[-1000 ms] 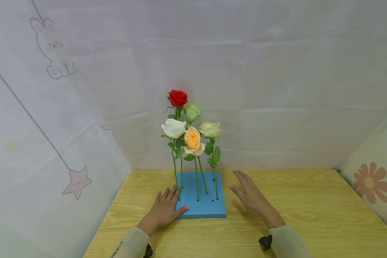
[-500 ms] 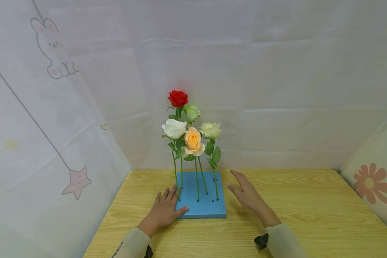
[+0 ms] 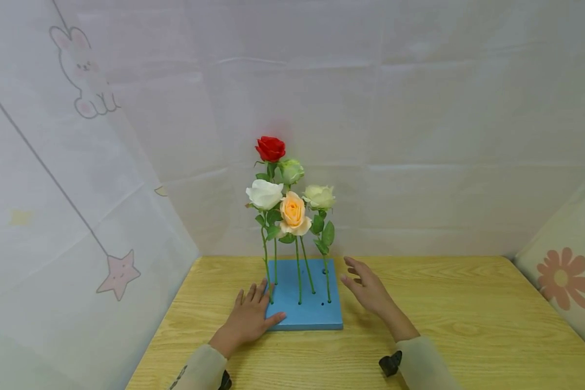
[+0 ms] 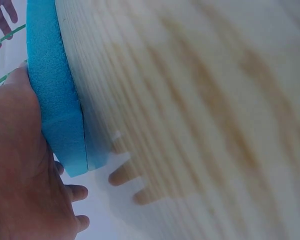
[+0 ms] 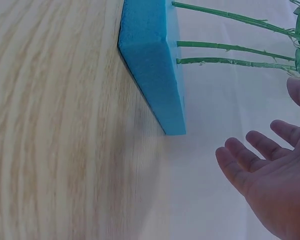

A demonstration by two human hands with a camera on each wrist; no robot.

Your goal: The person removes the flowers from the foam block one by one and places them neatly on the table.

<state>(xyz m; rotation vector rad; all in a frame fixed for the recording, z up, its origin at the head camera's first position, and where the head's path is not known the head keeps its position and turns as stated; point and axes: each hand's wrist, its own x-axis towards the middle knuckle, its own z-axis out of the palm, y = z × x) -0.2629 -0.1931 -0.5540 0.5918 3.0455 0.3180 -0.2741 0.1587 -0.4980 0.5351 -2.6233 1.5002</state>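
Several artificial roses stand with their stems in holes of a blue foam board (image 3: 304, 319): a red rose (image 3: 270, 148), a white rose (image 3: 265, 194), a peach rose (image 3: 294, 211), a pale green rose (image 3: 291, 171) and a cream rose (image 3: 319, 197). My left hand (image 3: 248, 318) rests spread on the board's left front corner, thumb on its top. To the right of the board, my right hand (image 3: 369, 290) hovers apart from it with fingers loosely bent and nothing held. In the right wrist view, the board's side (image 5: 147, 60) and several stems (image 5: 230, 46) show beyond that hand.
The wooden table (image 3: 468, 314) carries the board near its back edge. A pale cloth backdrop (image 3: 419, 135) hangs close behind the flowers. Printed cloth also closes the left and right sides. Small holes (image 3: 323, 304) show in the board's right part.
My right hand has moved slightly left toward the board, its fingers a little more bent. My left hand has stayed on the board, and the roses stand as before.
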